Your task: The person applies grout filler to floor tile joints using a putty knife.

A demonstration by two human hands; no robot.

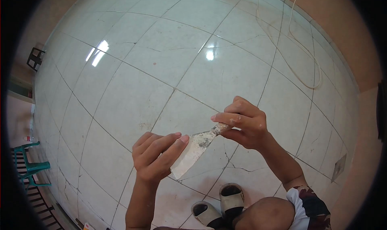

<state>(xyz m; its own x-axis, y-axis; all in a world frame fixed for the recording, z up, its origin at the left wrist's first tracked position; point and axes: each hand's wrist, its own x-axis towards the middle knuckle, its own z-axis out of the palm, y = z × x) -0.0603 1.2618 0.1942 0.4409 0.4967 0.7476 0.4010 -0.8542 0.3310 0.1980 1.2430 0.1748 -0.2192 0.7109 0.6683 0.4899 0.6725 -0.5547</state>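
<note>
A putty knife point(195, 152) with a wide, pale-smeared metal blade is held over the tiled floor, slanting down to the left. My right hand point(246, 123) is closed round its short, stained handle, with whitish residue on the fingers. At the other end, my left hand point(158, 154) pinches the blade near its upper left edge, thumb and fingers against the metal. Part of the blade is hidden behind the left fingers.
Cracked white tiles point(133, 81) spread ahead. A pale cable point(312, 87) loops at upper right. Green plastic chair point(36, 165) stands at far left, a dark stool point(35, 59) above it. Slippers point(232, 197) are on my feet below.
</note>
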